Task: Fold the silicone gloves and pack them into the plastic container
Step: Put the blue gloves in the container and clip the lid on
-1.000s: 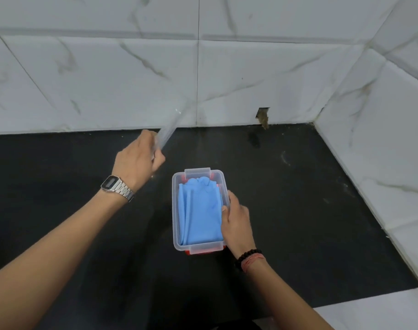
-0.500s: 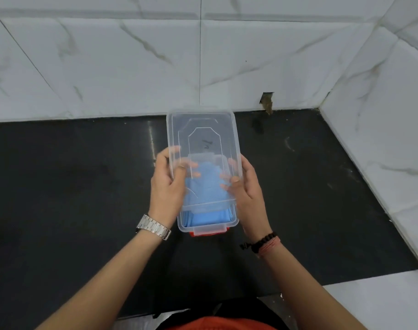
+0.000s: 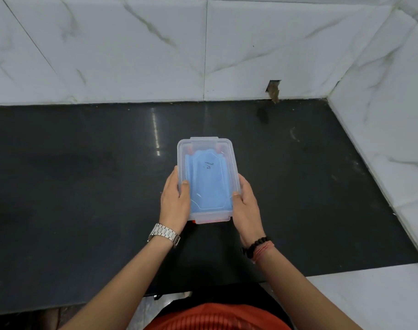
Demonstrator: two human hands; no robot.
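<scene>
While the blue silicone gloves (image 3: 209, 184) lay folded flat inside it, the clear plastic container (image 3: 235, 179) sat between the two hands on the black countertop (image 3: 84, 186), its long sides running away from the person. A transparent lid (image 3: 204, 145) covered the container, with a small dark scribble on its raised middle panel showing over the blue. Orange latches showed through the plastic at the far end and under the near tab. The left hand (image 3: 173, 202) gripped the container's left side, thumb laid over the lid's edge and fingers hidden down the wall. The right hand (image 3: 247, 203) held the opposite side in the same way, thumb tip on the lid near the closer corner. A metal watch (image 3: 164, 234) circled the left wrist; a dark bead bracelet (image 3: 256, 245) and an orange thread sat on the right. Beyond the hands, white marble wall tiles (image 3: 132, 55) rose behind the counter and along its right, and a small chipped gap (image 3: 273, 89) marked the tile's lower edge, beyond the right hand.
</scene>
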